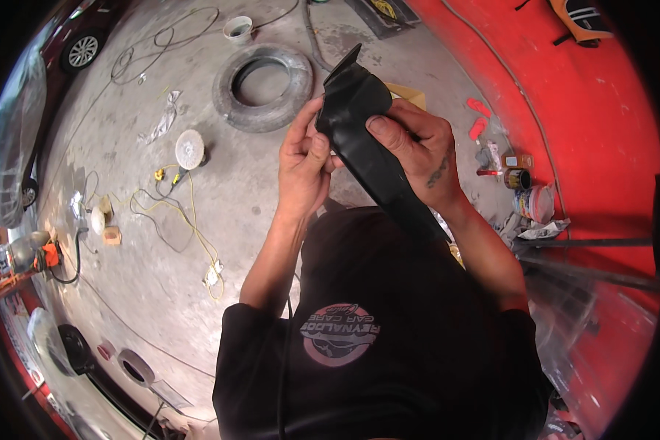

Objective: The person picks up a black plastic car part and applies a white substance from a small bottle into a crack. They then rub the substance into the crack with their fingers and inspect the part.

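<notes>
A long, curved black plastic trim piece (367, 150) is held up in front of my chest, its flared end pointing away from me and its narrower length running back toward my right side. My left hand (306, 158) pinches the flared end from the left, thumb on the near face and fingers partly behind it. On the other side, my right hand (422, 147) grips the piece with the thumb pressed on its upper surface. The fingertips behind the trim are hidden.
A worn tire (229, 95) lies on the concrete floor ahead, near a white bucket (238, 29). A round white pad (190, 149) and tangled cords (187, 213) are at left. Cans (517, 178) and a tub (537, 203) stand by the red wall (601, 132). Cars are at far left.
</notes>
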The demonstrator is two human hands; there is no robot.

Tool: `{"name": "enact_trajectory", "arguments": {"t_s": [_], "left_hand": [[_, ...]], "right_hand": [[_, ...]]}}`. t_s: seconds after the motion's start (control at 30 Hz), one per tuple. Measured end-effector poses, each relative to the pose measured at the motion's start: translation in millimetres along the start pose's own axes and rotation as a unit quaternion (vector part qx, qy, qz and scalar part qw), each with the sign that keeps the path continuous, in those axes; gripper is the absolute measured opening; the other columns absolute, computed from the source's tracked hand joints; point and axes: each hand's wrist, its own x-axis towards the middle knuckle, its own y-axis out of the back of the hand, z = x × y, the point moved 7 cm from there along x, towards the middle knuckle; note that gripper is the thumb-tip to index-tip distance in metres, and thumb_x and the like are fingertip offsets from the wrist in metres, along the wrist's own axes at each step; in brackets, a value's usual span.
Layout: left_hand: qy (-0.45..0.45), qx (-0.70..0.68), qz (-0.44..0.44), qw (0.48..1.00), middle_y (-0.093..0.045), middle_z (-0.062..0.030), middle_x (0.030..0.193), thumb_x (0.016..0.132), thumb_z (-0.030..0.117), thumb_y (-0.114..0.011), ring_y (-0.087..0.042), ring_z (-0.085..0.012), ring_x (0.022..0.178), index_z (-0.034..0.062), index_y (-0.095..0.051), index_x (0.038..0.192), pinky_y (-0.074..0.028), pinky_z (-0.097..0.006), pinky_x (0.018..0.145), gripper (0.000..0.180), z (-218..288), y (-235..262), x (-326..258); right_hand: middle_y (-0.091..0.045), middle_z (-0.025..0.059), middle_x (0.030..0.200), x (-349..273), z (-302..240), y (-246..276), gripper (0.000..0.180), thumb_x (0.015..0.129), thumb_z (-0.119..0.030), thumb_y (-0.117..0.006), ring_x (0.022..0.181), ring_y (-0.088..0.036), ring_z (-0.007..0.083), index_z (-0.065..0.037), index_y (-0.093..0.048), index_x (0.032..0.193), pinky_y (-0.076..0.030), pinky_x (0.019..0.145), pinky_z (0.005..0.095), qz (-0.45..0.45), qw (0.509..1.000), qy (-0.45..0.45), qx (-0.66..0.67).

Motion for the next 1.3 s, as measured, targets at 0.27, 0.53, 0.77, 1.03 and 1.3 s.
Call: {"name": "enact_trajectory", "arguments": {"t_s": [0.27, 0.53, 0.77, 1.03, 1.3], "left_hand": [[0.000, 0.000, -0.016, 1.000, -0.053, -0.0124, 0.146, 0.099, 0.014, -0.067, -0.053, -0.0009, 0.066, 0.0031, -0.045, 0.147, -0.057, -0.019, 0.068, 0.054, -2.1, 7.6, 1.4], [-0.022, 0.183, -0.093, 0.978, -0.050, -0.0149, 0.149, 0.088, 0.015, -0.079, -0.066, -0.0086, 0.094, 0.0018, -0.047, 0.146, -0.057, -0.021, 0.076, 0.068, 5.8, 29.0, 6.6], [-0.004, 0.298, -0.154, 0.942, -0.055, -0.0163, 0.145, 0.062, 0.023, -0.095, -0.060, -0.0208, 0.122, -0.0018, -0.064, 0.131, -0.053, -0.033, 0.093, 0.080, 29.0, 17.8, 15.0], [-0.020, 0.473, -0.255, 0.843, -0.062, -0.0173, 0.134, 0.053, 0.022, -0.098, -0.061, -0.0309, 0.122, -0.0017, -0.069, 0.120, -0.048, -0.039, 0.099, 0.077, 49.8, -2.9, 6.7], [0.011, 0.455, -0.254, 0.853, -0.072, -0.0136, 0.115, 0.060, 0.018, -0.096, -0.069, -0.0287, 0.103, 0.0007, -0.067, 0.123, -0.051, -0.038, 0.093, 0.072, 54.9, -26.0, -7.2]], "right_hand": [[-0.070, 0.0110, 0.089, 1.4, -1.3, -0.1, 0.024, 0.095, -0.020, -0.071, 0.081, -0.066, 0.0166, 0.004, -0.073, 0.098, -0.050, 0.072, 0.0294, -0.008, 1.000, 0.000, 0.022], [-0.070, 0.0104, 0.088, 1.2, 0.8, 2.6, 0.021, 0.093, -0.016, -0.072, 0.080, -0.066, 0.0163, 0.004, -0.073, 0.098, -0.050, 0.072, 0.0295, -0.048, 0.999, 0.008, -0.001], [-0.070, 0.0079, 0.086, -4.5, 12.2, -0.6, 0.021, 0.093, -0.017, -0.072, 0.080, -0.066, 0.0123, 0.003, -0.074, 0.098, -0.050, 0.070, 0.0274, -0.093, 0.991, -0.066, 0.074], [-0.069, 0.0035, 0.080, -11.3, 13.0, -0.9, 0.023, 0.095, -0.021, -0.071, 0.077, -0.063, 0.0071, 0.002, -0.073, 0.093, -0.048, 0.067, 0.0255, -0.171, 0.980, -0.087, 0.059], [-0.068, 0.0025, 0.080, -14.4, 22.0, -1.5, 0.023, 0.095, -0.022, -0.071, 0.076, -0.061, 0.0064, 0.001, -0.074, 0.094, -0.047, 0.068, 0.0255, -0.209, 0.971, -0.076, 0.090]]}}
